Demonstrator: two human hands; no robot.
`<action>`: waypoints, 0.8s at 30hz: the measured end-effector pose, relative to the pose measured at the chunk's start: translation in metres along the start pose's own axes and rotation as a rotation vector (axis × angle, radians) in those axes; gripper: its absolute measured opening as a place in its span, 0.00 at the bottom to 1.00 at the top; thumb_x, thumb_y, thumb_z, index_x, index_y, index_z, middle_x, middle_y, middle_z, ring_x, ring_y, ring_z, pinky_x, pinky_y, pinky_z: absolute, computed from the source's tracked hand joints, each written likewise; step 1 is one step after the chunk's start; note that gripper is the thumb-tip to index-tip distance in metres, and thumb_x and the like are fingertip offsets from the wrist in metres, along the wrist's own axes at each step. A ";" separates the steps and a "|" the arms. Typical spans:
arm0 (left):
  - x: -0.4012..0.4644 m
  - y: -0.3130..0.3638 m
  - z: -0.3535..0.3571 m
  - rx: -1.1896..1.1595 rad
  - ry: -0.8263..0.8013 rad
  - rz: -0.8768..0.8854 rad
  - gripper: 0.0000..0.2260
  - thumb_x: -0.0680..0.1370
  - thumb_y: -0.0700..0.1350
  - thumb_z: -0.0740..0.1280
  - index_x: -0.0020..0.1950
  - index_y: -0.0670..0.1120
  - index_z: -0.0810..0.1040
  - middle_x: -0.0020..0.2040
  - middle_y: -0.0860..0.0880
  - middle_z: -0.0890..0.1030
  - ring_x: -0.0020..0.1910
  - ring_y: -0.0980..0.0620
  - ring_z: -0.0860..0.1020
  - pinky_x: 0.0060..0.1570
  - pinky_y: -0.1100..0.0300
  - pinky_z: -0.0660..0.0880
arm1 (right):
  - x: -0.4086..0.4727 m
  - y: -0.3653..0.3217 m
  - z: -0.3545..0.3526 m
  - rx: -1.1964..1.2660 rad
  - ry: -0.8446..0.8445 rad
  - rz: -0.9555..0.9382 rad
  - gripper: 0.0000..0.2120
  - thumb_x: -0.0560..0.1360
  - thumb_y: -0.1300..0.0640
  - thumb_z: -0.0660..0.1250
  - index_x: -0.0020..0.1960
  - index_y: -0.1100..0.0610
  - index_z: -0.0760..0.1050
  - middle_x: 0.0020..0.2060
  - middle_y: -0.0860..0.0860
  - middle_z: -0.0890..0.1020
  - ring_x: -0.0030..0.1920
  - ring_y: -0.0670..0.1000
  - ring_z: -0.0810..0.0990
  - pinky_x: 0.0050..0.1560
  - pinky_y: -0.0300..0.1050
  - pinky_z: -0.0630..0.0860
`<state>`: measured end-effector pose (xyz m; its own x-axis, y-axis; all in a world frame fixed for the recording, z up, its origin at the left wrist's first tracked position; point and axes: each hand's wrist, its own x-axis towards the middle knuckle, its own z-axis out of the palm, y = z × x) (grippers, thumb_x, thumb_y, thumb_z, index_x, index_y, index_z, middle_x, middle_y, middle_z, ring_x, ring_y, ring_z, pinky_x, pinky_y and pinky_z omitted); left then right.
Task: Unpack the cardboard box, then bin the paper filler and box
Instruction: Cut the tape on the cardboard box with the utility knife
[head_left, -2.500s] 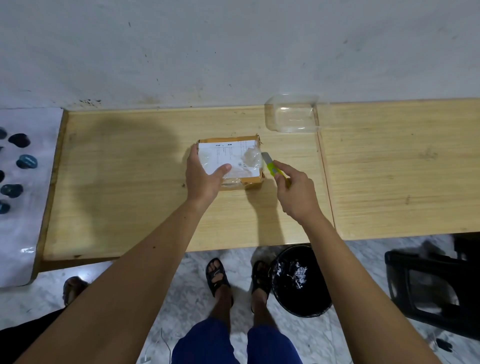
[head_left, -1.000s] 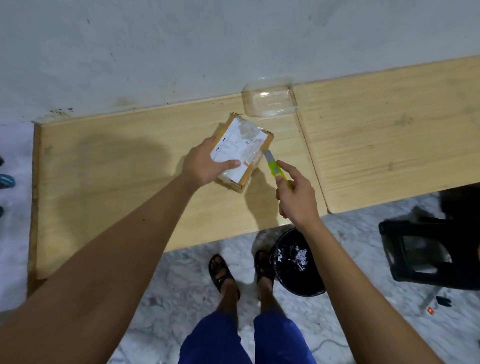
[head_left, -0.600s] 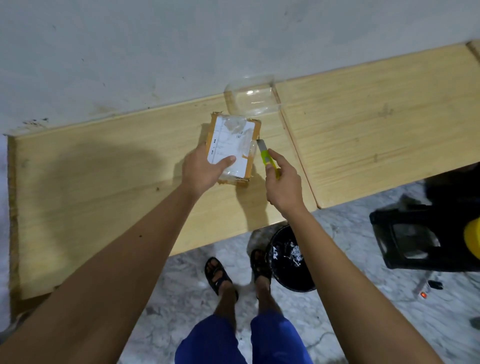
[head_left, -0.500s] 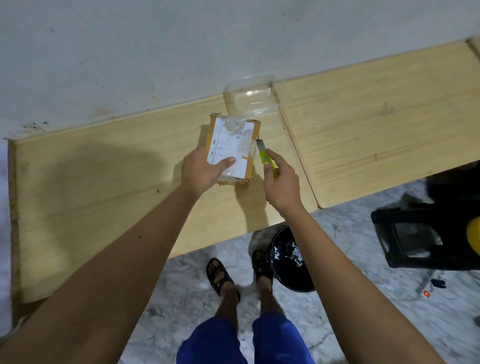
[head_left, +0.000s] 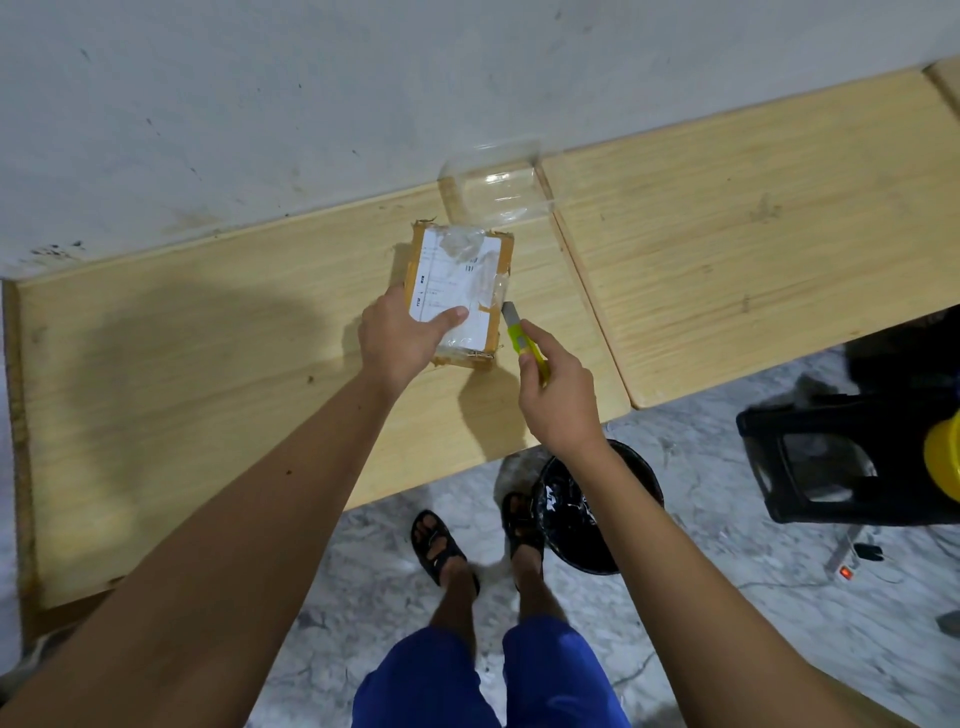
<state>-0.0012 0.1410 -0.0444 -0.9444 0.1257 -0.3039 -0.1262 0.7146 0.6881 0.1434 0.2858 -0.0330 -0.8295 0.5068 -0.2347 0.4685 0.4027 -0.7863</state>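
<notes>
A small cardboard box with a white label and clear tape lies flat on the wooden table, its long side running away from me. My left hand grips its near left corner, thumb on the label. My right hand holds a yellow-green utility knife, whose tip touches the box's right edge about halfway along. A black bin stands on the floor under my right forearm.
A clear plastic container sits against the wall just behind the box. A second wooden tabletop joins on the right. A black stool and a yellow object stand on the marble floor at right. My sandalled feet are beside the bin.
My left hand turned the box a quarter turn, from crosswise to lengthwise. My right hand brought the knife tip against the box's right edge.
</notes>
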 end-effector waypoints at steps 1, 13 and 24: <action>0.000 0.000 0.000 -0.001 0.000 0.000 0.23 0.71 0.63 0.78 0.59 0.51 0.84 0.54 0.53 0.87 0.55 0.49 0.84 0.58 0.48 0.80 | -0.002 0.000 -0.001 0.000 -0.003 -0.004 0.19 0.86 0.56 0.59 0.76 0.49 0.73 0.33 0.43 0.80 0.30 0.39 0.76 0.29 0.29 0.66; -0.002 0.004 0.008 -0.148 0.024 -0.099 0.20 0.69 0.61 0.81 0.54 0.51 0.85 0.48 0.56 0.87 0.50 0.53 0.85 0.54 0.50 0.83 | -0.013 0.007 -0.009 0.088 0.021 0.090 0.18 0.86 0.53 0.60 0.75 0.43 0.73 0.31 0.46 0.78 0.29 0.45 0.74 0.32 0.37 0.72; -0.022 -0.003 0.020 -0.026 -0.104 0.221 0.34 0.80 0.53 0.72 0.81 0.47 0.62 0.79 0.48 0.67 0.78 0.49 0.66 0.71 0.58 0.66 | -0.004 0.011 -0.031 0.154 0.132 0.124 0.19 0.86 0.52 0.61 0.75 0.41 0.73 0.57 0.41 0.83 0.41 0.40 0.81 0.51 0.48 0.82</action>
<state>0.0264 0.1498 -0.0530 -0.9137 0.3482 -0.2095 0.0709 0.6443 0.7615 0.1619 0.3120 -0.0230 -0.7166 0.6447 -0.2662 0.5041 0.2149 -0.8365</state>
